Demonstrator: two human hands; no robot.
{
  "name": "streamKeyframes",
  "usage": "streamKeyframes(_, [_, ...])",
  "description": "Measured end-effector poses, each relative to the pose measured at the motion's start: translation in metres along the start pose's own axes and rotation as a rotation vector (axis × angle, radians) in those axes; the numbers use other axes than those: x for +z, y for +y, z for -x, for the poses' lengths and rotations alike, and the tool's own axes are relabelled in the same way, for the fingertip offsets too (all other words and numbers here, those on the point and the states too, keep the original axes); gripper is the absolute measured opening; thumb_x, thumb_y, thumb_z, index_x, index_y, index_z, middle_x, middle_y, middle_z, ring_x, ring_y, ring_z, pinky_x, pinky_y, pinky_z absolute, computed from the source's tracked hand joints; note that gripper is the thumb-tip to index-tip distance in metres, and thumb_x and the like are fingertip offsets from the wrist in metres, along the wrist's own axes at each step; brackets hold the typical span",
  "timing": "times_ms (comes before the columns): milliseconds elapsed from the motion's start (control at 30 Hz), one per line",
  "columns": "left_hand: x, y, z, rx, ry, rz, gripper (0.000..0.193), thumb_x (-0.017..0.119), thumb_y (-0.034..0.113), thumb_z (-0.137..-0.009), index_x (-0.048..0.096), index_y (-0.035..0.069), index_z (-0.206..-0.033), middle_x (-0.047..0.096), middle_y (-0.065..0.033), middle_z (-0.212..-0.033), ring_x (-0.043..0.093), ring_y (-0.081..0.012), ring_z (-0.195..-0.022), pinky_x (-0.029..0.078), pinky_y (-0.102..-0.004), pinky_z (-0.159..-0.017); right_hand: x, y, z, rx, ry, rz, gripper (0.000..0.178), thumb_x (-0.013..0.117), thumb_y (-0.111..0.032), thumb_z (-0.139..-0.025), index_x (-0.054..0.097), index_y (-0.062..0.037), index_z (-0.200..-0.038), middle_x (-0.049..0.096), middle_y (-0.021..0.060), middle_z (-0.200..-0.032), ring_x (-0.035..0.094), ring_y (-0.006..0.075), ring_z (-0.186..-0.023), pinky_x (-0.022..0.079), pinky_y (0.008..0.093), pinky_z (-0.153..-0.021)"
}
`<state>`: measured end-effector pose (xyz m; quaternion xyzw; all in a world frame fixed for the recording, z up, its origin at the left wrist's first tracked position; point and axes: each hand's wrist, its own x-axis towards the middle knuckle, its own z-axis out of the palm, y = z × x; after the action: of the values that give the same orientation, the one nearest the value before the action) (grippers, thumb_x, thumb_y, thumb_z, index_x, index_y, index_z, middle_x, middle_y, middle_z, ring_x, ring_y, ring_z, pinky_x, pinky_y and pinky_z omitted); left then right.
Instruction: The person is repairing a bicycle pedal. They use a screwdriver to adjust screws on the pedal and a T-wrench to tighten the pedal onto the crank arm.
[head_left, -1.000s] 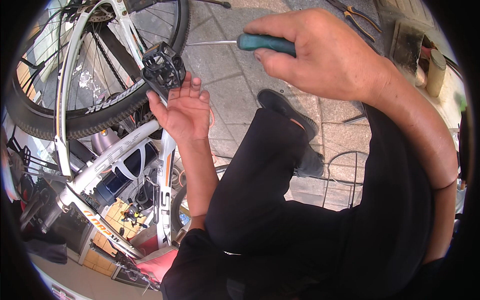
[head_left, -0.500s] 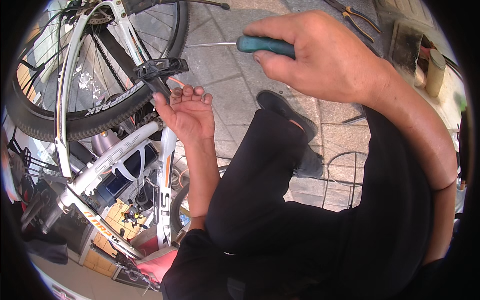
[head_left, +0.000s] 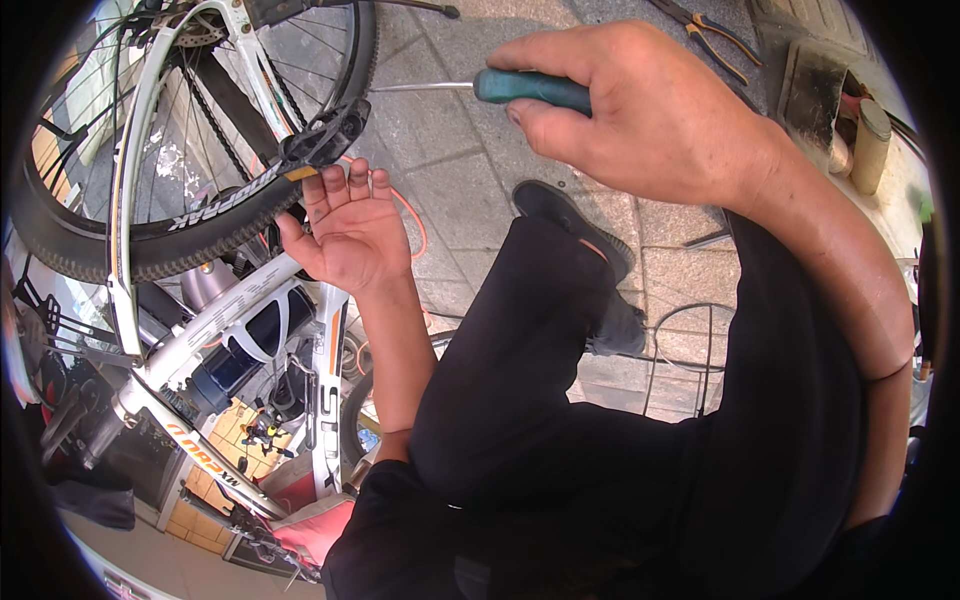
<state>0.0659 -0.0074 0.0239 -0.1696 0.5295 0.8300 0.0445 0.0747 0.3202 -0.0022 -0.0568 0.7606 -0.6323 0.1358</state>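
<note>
My right hand [head_left: 650,115] is closed around the teal handle of a screwdriver [head_left: 520,87], whose thin metal shaft points left over the paving. My left hand [head_left: 345,225] is open, palm up, with its fingertips touching the underside of a black bicycle pedal [head_left: 325,140]. The pedal sits beside the knobbly rear tyre [head_left: 190,225] of an upturned white bicycle frame [head_left: 215,320]. My black-trousered leg [head_left: 520,350] and black shoe [head_left: 575,225] fill the middle of the view.
Pliers with orange grips [head_left: 715,28] lie on the stone paving at the top right. A dark tray [head_left: 815,95] and a tan cylinder [head_left: 870,145] stand at the right edge. An orange cord [head_left: 412,215] and a grey wire [head_left: 665,345] trail on the ground.
The pedal has swung from beside my left palm up to my fingertips, turning flatter. My left hand has opened out under it. My right hand holds the screwdriver in the same place.
</note>
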Motion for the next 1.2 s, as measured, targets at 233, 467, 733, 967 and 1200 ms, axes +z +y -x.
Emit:
streamKeyframes(233, [-0.01, -0.009, 0.013, -0.087, 0.116, -0.094, 0.051, 0.057, 0.06, -0.098, 0.071, 0.011, -0.093, 0.069, -0.0076, -0.084, 0.064, -0.0293, -0.083, 0.048, -0.0425, -0.074, -0.001, -0.005, 0.001, 0.037, -0.017, -0.024, 0.037, 0.068, -0.017, -0.091, 0.07, 0.0004, -0.124, 0.074, 0.0176, -0.087, 0.073, 0.0236, -0.073, 0.058, 0.0352, -0.071])
streamKeyframes(467, [0.012, -0.018, -0.012, -0.247, 0.104, 0.231, 0.082, 0.067, 0.054, -0.089, 0.043, -0.002, -0.144, 0.049, -0.0222, -0.152, 0.039, -0.0372, -0.149, 0.033, -0.0605, -0.116, -0.001, -0.001, 0.001, 0.033, -0.027, -0.038, 0.039, 0.07, -0.019, -0.091, 0.07, 0.0002, -0.125, 0.074, 0.0174, -0.088, 0.073, 0.0229, -0.076, 0.058, 0.0341, -0.073])
streamKeyframes(733, [0.005, -0.013, -0.004, -0.153, 0.21, 0.214, 0.067, 0.065, 0.047, -0.089, 0.053, -0.001, -0.135, 0.066, -0.019, -0.128, 0.06, -0.0362, -0.124, 0.04, -0.0584, -0.108, -0.002, 0.002, 0.002, -0.017, 0.017, -0.009, 0.039, 0.069, -0.018, -0.091, 0.07, -0.0001, -0.125, 0.074, 0.0171, -0.089, 0.072, 0.0226, -0.076, 0.058, 0.0342, -0.075])
streamKeyframes(967, [0.005, 0.011, 0.005, 0.004, -0.075, 0.087, 0.048, 0.054, 0.047, -0.098, 0.07, 0.009, -0.121, 0.073, -0.0097, -0.123, 0.066, -0.0315, -0.111, 0.048, -0.0479, -0.095, 0.0, 0.005, 0.004, -0.055, 0.036, 0.034, 0.038, 0.069, -0.018, -0.09, 0.071, -0.0002, -0.124, 0.074, 0.0169, -0.088, 0.072, 0.0224, -0.075, 0.058, 0.0343, -0.073])
streamKeyframes(1200, [-0.035, -0.006, -0.001, -0.251, -0.169, 0.057, 0.057, 0.064, 0.061, -0.094, 0.068, 0.005, -0.108, 0.072, -0.0103, -0.106, 0.064, -0.0306, -0.104, 0.05, -0.0441, -0.085, -0.003, -0.001, 0.002, 0.017, 0.001, -0.029, 0.037, 0.069, -0.018, -0.091, 0.071, -0.0002, -0.123, 0.073, 0.018, -0.088, 0.073, 0.0227, -0.075, 0.058, 0.0347, -0.072])
